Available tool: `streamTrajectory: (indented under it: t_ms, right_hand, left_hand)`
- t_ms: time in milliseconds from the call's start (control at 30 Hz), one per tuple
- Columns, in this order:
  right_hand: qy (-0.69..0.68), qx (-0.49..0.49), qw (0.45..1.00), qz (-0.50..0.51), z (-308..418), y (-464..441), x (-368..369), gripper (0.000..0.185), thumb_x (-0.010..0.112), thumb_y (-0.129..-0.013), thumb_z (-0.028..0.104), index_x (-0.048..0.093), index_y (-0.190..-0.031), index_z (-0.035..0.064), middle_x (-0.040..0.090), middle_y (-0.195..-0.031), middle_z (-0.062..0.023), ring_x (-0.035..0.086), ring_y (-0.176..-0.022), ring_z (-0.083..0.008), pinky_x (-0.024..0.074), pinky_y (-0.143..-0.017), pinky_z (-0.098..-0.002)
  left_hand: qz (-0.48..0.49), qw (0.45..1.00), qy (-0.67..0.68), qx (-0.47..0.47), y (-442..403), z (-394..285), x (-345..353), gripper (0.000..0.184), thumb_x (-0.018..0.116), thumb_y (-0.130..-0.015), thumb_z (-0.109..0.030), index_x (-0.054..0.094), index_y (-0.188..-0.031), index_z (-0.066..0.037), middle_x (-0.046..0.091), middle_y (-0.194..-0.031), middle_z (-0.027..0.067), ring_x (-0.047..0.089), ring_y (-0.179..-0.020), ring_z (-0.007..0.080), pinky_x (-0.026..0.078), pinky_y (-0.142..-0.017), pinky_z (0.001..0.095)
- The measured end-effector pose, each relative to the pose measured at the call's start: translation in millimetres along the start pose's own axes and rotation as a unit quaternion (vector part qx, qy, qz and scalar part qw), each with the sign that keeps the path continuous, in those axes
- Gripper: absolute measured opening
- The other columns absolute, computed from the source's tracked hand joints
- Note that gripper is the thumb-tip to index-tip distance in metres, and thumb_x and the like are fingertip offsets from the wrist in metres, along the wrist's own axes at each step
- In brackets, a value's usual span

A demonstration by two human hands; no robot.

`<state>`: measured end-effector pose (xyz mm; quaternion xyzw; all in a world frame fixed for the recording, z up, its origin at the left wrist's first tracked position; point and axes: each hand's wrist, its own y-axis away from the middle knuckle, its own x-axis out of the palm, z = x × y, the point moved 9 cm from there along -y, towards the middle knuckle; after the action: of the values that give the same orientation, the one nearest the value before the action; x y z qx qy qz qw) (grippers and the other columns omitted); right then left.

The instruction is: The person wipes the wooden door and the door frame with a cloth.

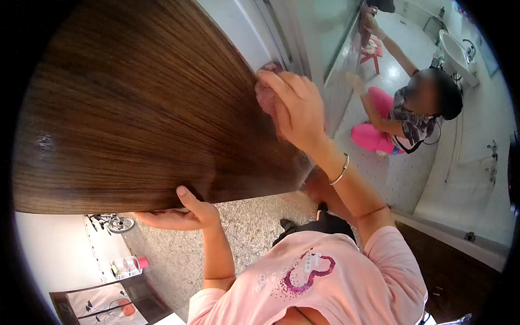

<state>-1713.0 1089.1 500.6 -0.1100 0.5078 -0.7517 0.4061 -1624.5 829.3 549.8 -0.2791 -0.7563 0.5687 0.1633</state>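
Note:
A dark brown wood-grain door (135, 114) fills the upper left of the view. My right hand (295, 105) presses a reddish-pink cloth (266, 98) against the door's edge, beside a pale frame (244, 27); a bracelet is on that wrist. Lower down, my left hand (187, 213) holds the door's bottom edge in the picture, with the thumb on its face and the fingers beneath.
At the right, a person (403, 111) in a black cap and pink trousers crouches in a tiled bathroom near a white sink (454, 49) and a red stool (374, 54). A bicycle (116, 223) and a white rack (124, 266) stand at the lower left.

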Motion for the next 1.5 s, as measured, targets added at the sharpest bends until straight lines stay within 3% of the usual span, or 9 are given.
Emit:
streamTrajectory:
  t_ms: [600, 667, 733, 900, 967, 1167, 1367, 1433, 1500]
  right_hand:
    - [-0.030, 0.009, 0.999, 0.027, -7.7, 20.8, 12.8, 0.036, 0.060, -0.079, 0.005, 0.060, -0.113, 0.0143, 0.059, -0.096, -0.0095, 0.057, -0.082, -0.0307, 0.0439, -0.069, -0.0403]
    - [-0.037, 0.008, 0.995, -0.087, -9.1, -6.4, -3.2, 0.033, 0.065, -0.078, 0.008, 0.059, -0.111, 0.0126, 0.060, -0.094, -0.0108, 0.058, -0.084, -0.0325, 0.0456, -0.071, -0.0417]
    - [-0.019, -0.094, 0.989, -0.114, 9.1, -49.6, -12.5, 0.030, 0.061, -0.081, 0.001, 0.057, -0.110, 0.0053, 0.061, -0.105, -0.0145, 0.059, -0.093, -0.0345, 0.0471, -0.081, -0.0394]
    - [0.015, -0.147, 0.973, -0.178, 31.8, -77.9, -27.0, 0.030, 0.064, -0.079, 0.003, 0.057, -0.108, 0.0045, 0.060, -0.100, -0.0144, 0.058, -0.091, -0.0345, 0.0472, -0.079, -0.0386]
    - [0.015, -0.073, 0.988, -0.134, 4.1, -30.7, -12.4, 0.025, 0.062, -0.080, 0.002, 0.058, -0.105, 0.0029, 0.060, -0.098, -0.0152, 0.059, -0.090, -0.0320, 0.0471, -0.079, -0.0367]
    - [-0.021, 0.056, 0.998, -0.018, -38.0, 30.6, 1.3, 0.021, 0.061, -0.079, 0.001, 0.059, -0.101, 0.0024, 0.060, -0.092, -0.0174, 0.061, -0.087, -0.0344, 0.0493, -0.077, -0.0378]
    - [0.037, 0.003, 0.989, -0.140, -0.6, -3.1, -14.8, 0.019, 0.061, -0.081, 0.000, 0.060, -0.100, 0.0024, 0.062, -0.093, -0.0173, 0.061, -0.086, -0.0338, 0.0498, -0.074, -0.0356]
    - [0.021, 0.234, 0.970, -0.066, -49.5, 57.7, 8.5, 0.020, 0.059, -0.084, 0.000, 0.059, -0.104, -0.0007, 0.064, -0.091, -0.0119, 0.062, -0.080, -0.0281, 0.0486, -0.076, -0.0340]
    - [0.115, 0.219, 0.967, 0.066, -76.9, 111.8, 24.3, 0.019, 0.059, -0.087, 0.005, 0.058, -0.105, -0.0011, 0.064, -0.087, -0.0107, 0.062, -0.076, -0.0236, 0.0495, -0.074, -0.0321]
  left_hand:
    - [0.010, 1.000, -0.010, -0.011, 0.0, 8.8, -4.2, 0.084, 0.063, -0.088, -0.028, 0.011, -0.146, 0.004, 0.024, -0.144, 0.0254, 0.034, -0.129, 0.0357, 0.027, -0.109, 0.0483]
    - [0.014, 1.000, -0.013, 0.000, 0.6, 7.4, -3.3, 0.084, 0.063, -0.088, -0.028, 0.011, -0.146, 0.004, 0.023, -0.146, 0.0261, 0.032, -0.131, 0.0372, 0.024, -0.111, 0.0488]
    - [0.013, 1.000, 0.002, 0.001, -0.4, 3.0, -1.9, 0.084, 0.062, -0.088, -0.027, 0.011, -0.146, 0.005, 0.022, -0.147, 0.0264, 0.030, -0.133, 0.0378, 0.023, -0.111, 0.0489]
    - [-0.002, 1.000, 0.016, -0.002, 4.1, 0.6, -11.2, 0.083, 0.062, -0.088, -0.026, 0.010, -0.145, 0.006, 0.019, -0.149, 0.0274, 0.026, -0.136, 0.0393, 0.021, -0.113, 0.0496]
    - [0.016, 0.999, -0.028, -0.011, 8.2, 5.0, -14.3, 0.084, 0.059, -0.087, -0.025, 0.008, -0.145, 0.008, 0.022, -0.142, 0.0284, 0.033, -0.128, 0.0387, 0.030, -0.104, 0.0482]
    - [0.009, 0.998, 0.054, -0.038, 24.4, 21.1, -16.8, 0.086, 0.064, -0.087, -0.026, 0.009, -0.144, 0.007, 0.023, -0.144, 0.0242, 0.031, -0.130, 0.0338, 0.024, -0.109, 0.0456]
    - [0.064, 0.991, 0.099, -0.065, 16.7, 25.0, -16.2, 0.089, 0.066, -0.085, -0.031, 0.010, -0.140, 0.011, 0.028, -0.137, 0.0253, 0.038, -0.122, 0.0316, 0.032, -0.103, 0.0427]
    - [0.046, 0.991, 0.112, -0.055, 22.4, 30.3, -16.2, 0.088, 0.065, -0.086, -0.031, 0.011, -0.140, 0.012, 0.030, -0.135, 0.0258, 0.039, -0.122, 0.0318, 0.033, -0.102, 0.0426]
    - [0.027, 0.990, 0.127, -0.049, 35.5, 40.5, -13.9, 0.088, 0.065, -0.086, -0.032, 0.012, -0.139, 0.013, 0.031, -0.134, 0.0262, 0.040, -0.121, 0.0319, 0.035, -0.101, 0.0426]
